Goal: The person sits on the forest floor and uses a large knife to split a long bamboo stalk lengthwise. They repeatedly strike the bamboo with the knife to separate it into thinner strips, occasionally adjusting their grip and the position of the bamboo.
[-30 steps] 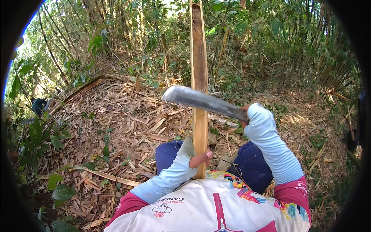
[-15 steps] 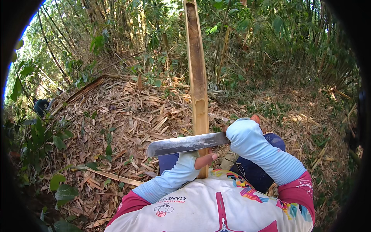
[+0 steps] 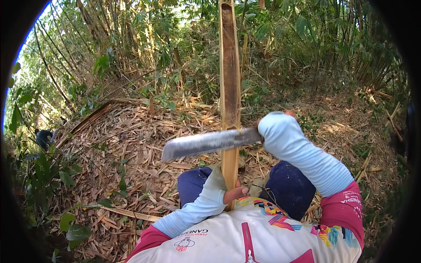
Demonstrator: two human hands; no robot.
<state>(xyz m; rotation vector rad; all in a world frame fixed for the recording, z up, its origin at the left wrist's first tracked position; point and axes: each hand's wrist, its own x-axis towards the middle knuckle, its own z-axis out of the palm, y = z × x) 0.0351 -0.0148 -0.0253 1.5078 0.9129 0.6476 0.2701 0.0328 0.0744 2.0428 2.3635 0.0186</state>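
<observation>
Head view: the broad, grey steel machete (image 3: 206, 144), its mostly hidden handle clasped by your right hand's (image 3: 274, 125) fingers, has risen from beside your left hand (image 3: 230, 195) to cross farther up the long, tan split-bamboo strip (image 3: 230, 96), which extends outward from your torso. Your left fingers wrap the strip's lower end; the added clearance suggests work between strokes.

Your left hand (image 3: 236, 193) holds split bamboo (image 3: 230, 164) near its lower end; above that grip, your right hand (image 3: 272, 124) holds a machete (image 3: 206, 144) across the bamboo. Left of the grip lie dry leaves (image 3: 136, 149).
</observation>
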